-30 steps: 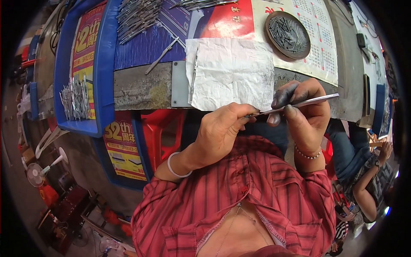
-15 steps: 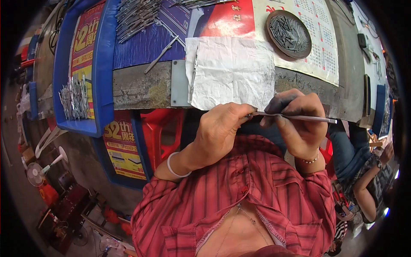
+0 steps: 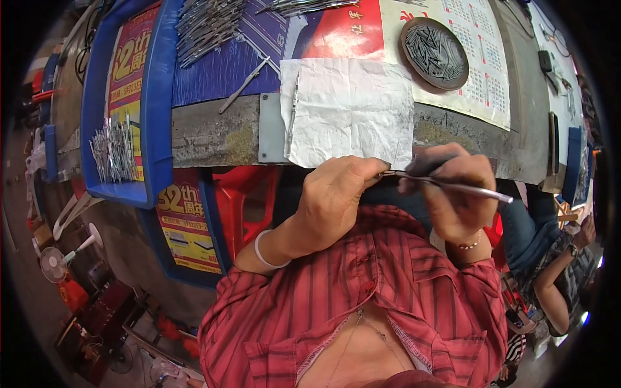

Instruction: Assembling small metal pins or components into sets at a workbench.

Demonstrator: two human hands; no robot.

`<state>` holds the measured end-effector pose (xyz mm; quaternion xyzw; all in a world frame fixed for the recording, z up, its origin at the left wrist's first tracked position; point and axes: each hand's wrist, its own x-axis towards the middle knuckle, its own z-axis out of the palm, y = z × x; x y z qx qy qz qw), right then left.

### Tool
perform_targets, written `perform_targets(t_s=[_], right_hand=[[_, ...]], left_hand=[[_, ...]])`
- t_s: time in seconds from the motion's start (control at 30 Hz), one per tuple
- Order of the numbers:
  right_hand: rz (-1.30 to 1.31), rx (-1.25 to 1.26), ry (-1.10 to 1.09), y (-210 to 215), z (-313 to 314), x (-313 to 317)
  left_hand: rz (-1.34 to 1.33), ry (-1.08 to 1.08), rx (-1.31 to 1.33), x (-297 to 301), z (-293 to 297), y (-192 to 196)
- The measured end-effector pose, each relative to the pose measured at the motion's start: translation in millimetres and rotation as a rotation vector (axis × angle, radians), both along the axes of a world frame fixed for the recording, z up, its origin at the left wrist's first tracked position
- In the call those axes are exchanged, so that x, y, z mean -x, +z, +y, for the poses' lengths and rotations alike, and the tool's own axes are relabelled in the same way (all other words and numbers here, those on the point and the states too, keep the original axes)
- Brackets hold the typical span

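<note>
My left hand (image 3: pixel 336 197) is closed in a pinch at the table's front edge. A small metal piece (image 3: pixel 389 172) shows at its fingertips, mostly hidden by them. My right hand (image 3: pixel 460 191), slightly blurred and with dark-stained fingers, grips a slim metal rod (image 3: pixel 482 190). The rod's blunt end points right and a bit down; its other end reaches the left fingertips. Just beyond the hands lies a crumpled white paper sheet (image 3: pixel 352 110), with one thin metal instrument (image 3: pixel 293 113) along its left side. Farther right, a round brown dish (image 3: pixel 458 83) holds many small grey metal pins.
A blue tray (image 3: pixel 158 97) at the left holds a bundle of slim metal instruments (image 3: pixel 115 152). More instruments (image 3: pixel 210 29) are piled at the back left, with a single one (image 3: pixel 244 85) lying apart. A red stool (image 3: pixel 242 200) stands under the table. Another person's arm (image 3: pixel 553 291) is at the right.
The rod has tilted, its right end dropping slightly, as my right hand turned and rose a little at the wrist. My left hand stays almost in place.
</note>
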<state>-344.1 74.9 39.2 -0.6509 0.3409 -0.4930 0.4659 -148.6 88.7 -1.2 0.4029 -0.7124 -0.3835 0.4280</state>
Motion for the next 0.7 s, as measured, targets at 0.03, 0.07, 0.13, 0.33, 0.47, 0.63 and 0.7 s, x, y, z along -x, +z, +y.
perform_targets(t_s=[0.03, 0.07, 0.13, 0.33, 0.47, 0.63, 0.7], right_hand=[[0.012, -0.015, 0.002, 4, -3, 5], [-0.093, -0.020, -0.193, 3, 0, 2], [0.531, 0.032, -0.238, 17, -16, 21], [1.283, 0.296, -0.066, -9, -58, 24], [1.348, 0.202, -0.048, -14, -68, 26], [1.141, 0.211, -0.239, 0, -102, 50], [1.170, 0.245, -0.186, -12, -122, 57]], left_hand=[[-0.020, -0.006, 0.018, -1, 0, -1], [-0.040, -0.011, 0.036, -1, 0, -2], [-0.010, 0.012, 0.009, -3, 2, -4], [0.128, 0.035, -0.163, -5, -1, 7], [0.184, 0.045, -0.230, -10, 3, 10], [0.188, 0.045, -0.281, -13, 1, 11], [0.201, 0.026, -0.261, -12, -1, 12]])
